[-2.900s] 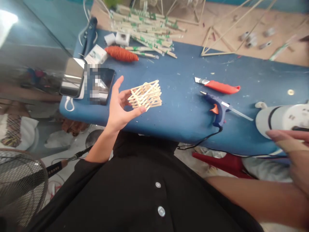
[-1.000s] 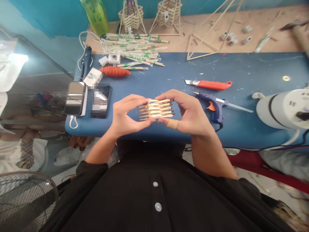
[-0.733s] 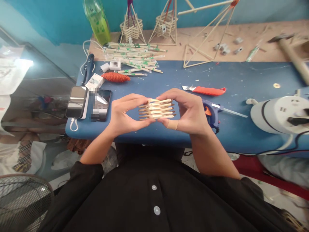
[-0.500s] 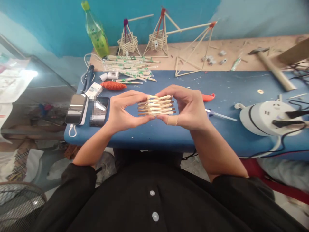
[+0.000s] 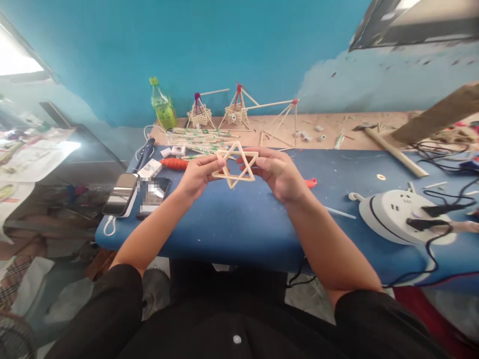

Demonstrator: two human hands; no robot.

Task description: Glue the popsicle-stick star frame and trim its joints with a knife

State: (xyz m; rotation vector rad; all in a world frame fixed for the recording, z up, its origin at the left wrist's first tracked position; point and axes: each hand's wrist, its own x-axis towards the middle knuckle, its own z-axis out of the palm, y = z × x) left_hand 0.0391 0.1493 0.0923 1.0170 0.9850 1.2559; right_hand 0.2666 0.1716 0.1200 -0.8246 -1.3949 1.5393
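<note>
1 stick star (image 5: 239, 178), face-on, side-on b4

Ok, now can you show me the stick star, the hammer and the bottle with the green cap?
Stick star (image 5: 236, 177): head view, on its lower bar.
Hammer (image 5: 397, 152): head view, middle of its wooden handle.
Bottle (image 5: 163, 109): head view, on its body.

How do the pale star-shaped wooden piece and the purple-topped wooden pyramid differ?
The pale star-shaped wooden piece is held between the left hand and right hand; the purple-topped wooden pyramid stands by the teal wall. The piece looks plain; the pyramid's peak is purple. The piece has six points; the pyramid tapers to one. Both are built from pale sticks.
</note>
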